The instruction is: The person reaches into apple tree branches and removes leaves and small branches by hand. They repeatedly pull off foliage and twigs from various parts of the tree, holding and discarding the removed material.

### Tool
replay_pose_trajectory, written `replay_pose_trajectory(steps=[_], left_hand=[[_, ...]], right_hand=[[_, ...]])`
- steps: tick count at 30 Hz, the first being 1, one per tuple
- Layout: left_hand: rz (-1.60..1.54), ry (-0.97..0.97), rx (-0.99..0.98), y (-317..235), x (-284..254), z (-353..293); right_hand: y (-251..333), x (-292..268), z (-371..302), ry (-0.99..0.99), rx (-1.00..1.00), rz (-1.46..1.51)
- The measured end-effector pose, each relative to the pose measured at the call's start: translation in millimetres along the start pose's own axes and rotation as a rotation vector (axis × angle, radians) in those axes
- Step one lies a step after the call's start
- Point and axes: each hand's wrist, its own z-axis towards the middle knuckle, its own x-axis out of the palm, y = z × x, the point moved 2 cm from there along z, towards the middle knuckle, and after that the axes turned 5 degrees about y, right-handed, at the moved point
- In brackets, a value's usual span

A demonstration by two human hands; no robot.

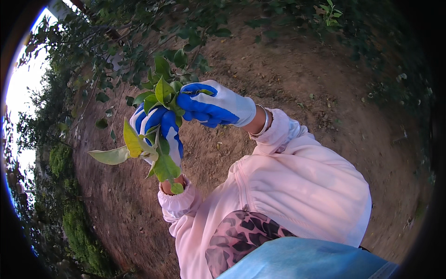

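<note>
Both hands wear white work gloves with blue coated palms and fingers. My left hand [172, 139] is closed around a leafy shoot [166, 168], whose broad pale-green and yellowish leaves stick out below and to the left of the fingers. Just above and to the right, my right hand [216, 104] has its fingers curled in against a cluster of green leaves [163, 91], with one leaf showing between them. The two hands nearly touch. Stems inside the fingers are hidden.
Dark leafy branches [186, 35] hang over the far side, close beyond the hands. Brown bare soil [297, 79] with scattered fallen leaves lies below. Green low plants [79, 228] line the left. A pink jacket [297, 181] and blue cloth [306, 260] fill the near side.
</note>
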Motion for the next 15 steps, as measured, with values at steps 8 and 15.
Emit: replay_pose_trajectory(steps=[8,15], left_hand=[[0.089,0.088,0.056,-6.6,-3.6,-15.5],[0.198,0.227,0.185,-17.2,1.7,-18.7]], right_hand=[[-20.8,-18.3,-15.8,0.212,0.162,0.118],[-9.1,-29.7,-34.1,0.438,0.220,-0.150]])
